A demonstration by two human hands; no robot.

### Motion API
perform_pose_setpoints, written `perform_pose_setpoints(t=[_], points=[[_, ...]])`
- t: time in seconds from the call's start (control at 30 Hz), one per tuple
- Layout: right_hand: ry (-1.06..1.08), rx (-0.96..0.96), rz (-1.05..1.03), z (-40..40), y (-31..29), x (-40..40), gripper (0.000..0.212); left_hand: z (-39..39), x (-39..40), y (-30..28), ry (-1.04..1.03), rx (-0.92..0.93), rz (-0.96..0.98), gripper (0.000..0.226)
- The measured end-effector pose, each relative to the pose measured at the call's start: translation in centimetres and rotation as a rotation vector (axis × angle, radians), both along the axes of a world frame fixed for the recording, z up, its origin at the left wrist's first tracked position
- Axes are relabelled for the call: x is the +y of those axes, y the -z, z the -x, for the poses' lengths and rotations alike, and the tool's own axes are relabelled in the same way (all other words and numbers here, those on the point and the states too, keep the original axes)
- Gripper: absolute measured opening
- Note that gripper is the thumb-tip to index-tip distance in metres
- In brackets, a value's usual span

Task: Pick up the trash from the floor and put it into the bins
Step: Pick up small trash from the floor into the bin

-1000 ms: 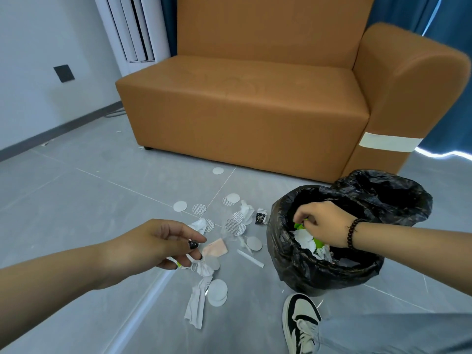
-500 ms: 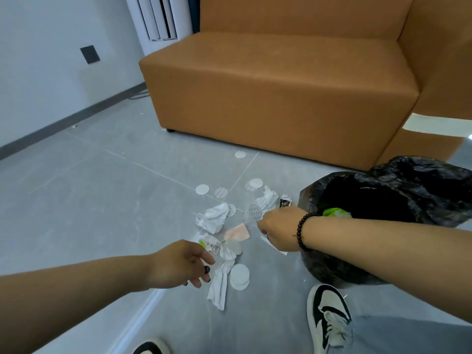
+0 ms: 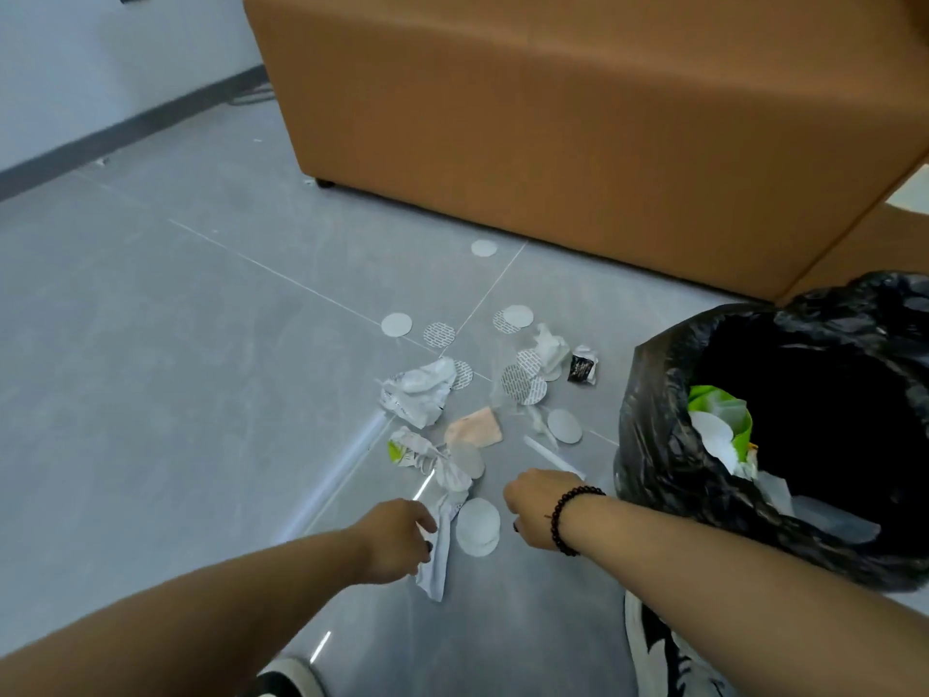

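Both hands low over the litter on the floor (image 3: 151,394). Left hand (image 3: 389,540) at the long white wrapper (image 3: 440,550), fingertips touching it; whether the grip has closed on it cannot be told. Right hand (image 3: 535,505) beside the stacked white discs (image 3: 477,525), fingers curled under, holding nothing visible; grip state cannot be told. Bin (image 3: 653,445) with black liner stands just right of the pile, already holding green and white scraps. More discs, crumpled paper (image 3: 417,392), a peach scrap (image 3: 475,427) and a small black sachet (image 3: 582,365) lie farther out. Risks, judged: flat discs resist pinching off smooth tile and may slide; thin wrapper may slip mid-carry; sagging liner rim could deflect a drop back onto the floor
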State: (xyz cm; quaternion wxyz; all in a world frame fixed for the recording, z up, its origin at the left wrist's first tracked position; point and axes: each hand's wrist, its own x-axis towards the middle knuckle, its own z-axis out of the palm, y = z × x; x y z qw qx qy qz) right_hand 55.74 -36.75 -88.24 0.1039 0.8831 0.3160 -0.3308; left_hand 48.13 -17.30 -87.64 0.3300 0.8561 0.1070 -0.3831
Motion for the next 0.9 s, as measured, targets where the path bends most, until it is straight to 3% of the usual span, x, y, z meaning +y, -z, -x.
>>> perform_pose_setpoints(t=[0.03,0.13,0.23,0.3,0.43,0.67,0.8,0.9], points=[[0.051,0.020,-0.023,-0.2,0.9,0.1,0.006,-0.5,-0.5,1.2,-0.087,-0.001,0.039,0.028],[0.206,0.089,-0.086,-0.7,3.6,0.5,0.031,-1.3,-1.7,4.5,-0.499,0.051,0.201,0.021],[0.331,0.133,-0.174,-0.5,5.5,1.4,0.038,-0.8,-2.5,8.0,-0.747,-0.001,0.154,0.023],[0.395,0.170,-0.226,-0.3,6.7,2.0,0.040,0.6,-3.3,9.3,-0.716,-0.041,0.071,0.027],[0.493,0.144,-0.307,1.0,8.6,3.1,0.050,3.1,-4.6,10.3,-0.356,-0.152,-0.051,0.040],[0.746,-0.021,-0.513,3.1,10.3,3.0,0.033,2.5,-3.8,10.9,-0.510,-0.217,-0.090,0.048],[0.641,-0.044,-0.543,3.4,10.7,2.3,0.027,1.9,-3.6,10.9,-0.553,-0.172,-0.139,0.034],[0.595,0.016,-0.549,3.5,10.7,2.2,0.034,1.8,-3.4,10.6,-0.480,-0.141,-0.210,0.021]])
